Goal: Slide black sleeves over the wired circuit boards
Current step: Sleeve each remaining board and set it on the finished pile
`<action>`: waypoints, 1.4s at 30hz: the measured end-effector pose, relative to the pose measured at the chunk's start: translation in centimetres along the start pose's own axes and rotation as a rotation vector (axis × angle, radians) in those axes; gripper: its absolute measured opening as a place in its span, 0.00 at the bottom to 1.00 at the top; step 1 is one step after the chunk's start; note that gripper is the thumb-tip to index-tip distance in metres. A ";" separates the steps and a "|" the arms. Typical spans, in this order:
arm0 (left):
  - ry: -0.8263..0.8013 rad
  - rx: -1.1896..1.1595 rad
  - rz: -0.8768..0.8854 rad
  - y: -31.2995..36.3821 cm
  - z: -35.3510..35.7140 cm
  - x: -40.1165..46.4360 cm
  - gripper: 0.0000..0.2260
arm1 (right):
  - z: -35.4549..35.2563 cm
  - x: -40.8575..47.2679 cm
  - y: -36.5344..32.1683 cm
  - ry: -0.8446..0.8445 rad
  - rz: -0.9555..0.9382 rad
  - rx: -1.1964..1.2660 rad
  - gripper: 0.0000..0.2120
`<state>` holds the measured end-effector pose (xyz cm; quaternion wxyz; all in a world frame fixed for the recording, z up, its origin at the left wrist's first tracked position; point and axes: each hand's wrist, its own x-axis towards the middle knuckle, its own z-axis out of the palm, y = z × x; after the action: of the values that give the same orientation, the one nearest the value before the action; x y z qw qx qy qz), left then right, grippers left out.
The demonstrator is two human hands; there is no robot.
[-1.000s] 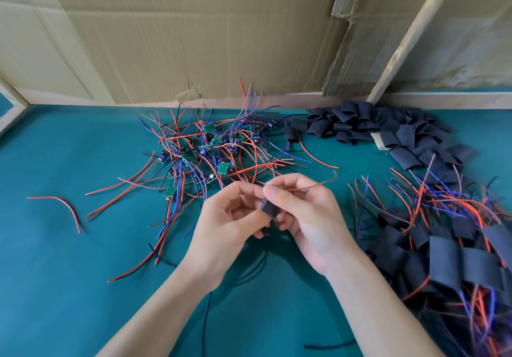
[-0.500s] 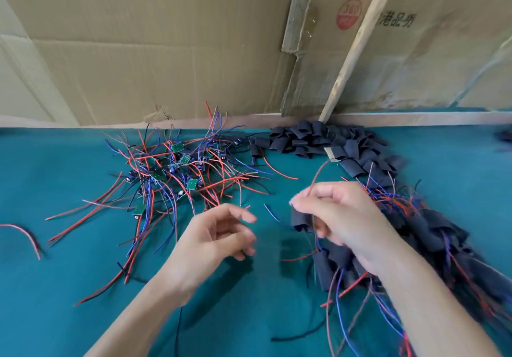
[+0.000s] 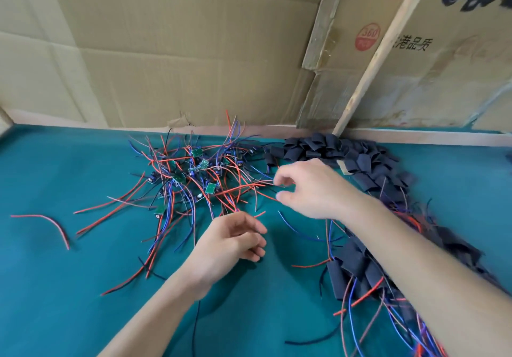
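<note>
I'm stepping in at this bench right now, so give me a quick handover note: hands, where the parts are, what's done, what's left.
Left hand: loosely curled above the table, holding nothing.
Right hand: reaching over the right edge of the bare boards pile, fingers relaxed, nothing gripped yet.
Empty black sleeves: heap at the back right.
Done: sleeved boards piled at the right, under the right forearm.
Left: many green boards with red and blue wires are still unsleeved. A stray red wire lies far left.

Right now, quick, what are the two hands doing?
Left hand: open, fingers loosely curled, holding nothing.
Right hand: open, reaching over the loose wired boards, holding nothing.
</note>
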<state>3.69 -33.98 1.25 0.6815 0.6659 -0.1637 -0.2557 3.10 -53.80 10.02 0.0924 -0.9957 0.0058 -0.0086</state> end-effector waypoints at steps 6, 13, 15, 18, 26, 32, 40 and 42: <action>-0.002 -0.002 -0.009 0.0 0.0 -0.1 0.07 | 4.3 4.5 -2.4 0.098 -0.031 0.041 0.03; -0.006 0.014 -0.010 0.1 0.1 0.0 0.09 | 4.9 4.8 -1.1 0.039 0.030 0.099 0.06; -0.005 0.002 -0.011 0.1 0.0 -0.1 0.09 | 5.2 4.7 -1.3 0.035 0.048 0.108 0.05; -0.006 -0.008 -0.014 0.1 -0.1 -0.2 0.09 | 4.9 4.5 -1.1 0.063 0.056 0.080 0.07; 0.025 -0.066 -0.032 0.0 -0.2 -0.1 0.08 | 0.9 2.1 1.4 0.187 0.070 0.131 0.08; 0.067 -0.242 -0.072 0.5 -0.3 -0.1 0.07 | -0.6 -1.8 0.9 0.246 0.144 0.656 0.08; -0.051 -0.553 -0.106 0.8 -0.3 0.0 0.15 | 0.4 -8.5 -2.5 0.665 0.158 1.176 0.05; -0.084 -0.614 -0.122 1.1 -0.3 0.1 0.17 | 2.0 -10.7 -4.1 0.564 0.074 1.147 0.03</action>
<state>4.10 -33.76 2.35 0.8266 0.4265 -0.0668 -0.3610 -7.48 -49.22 8.63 0.6055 -0.7467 0.0587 -0.2690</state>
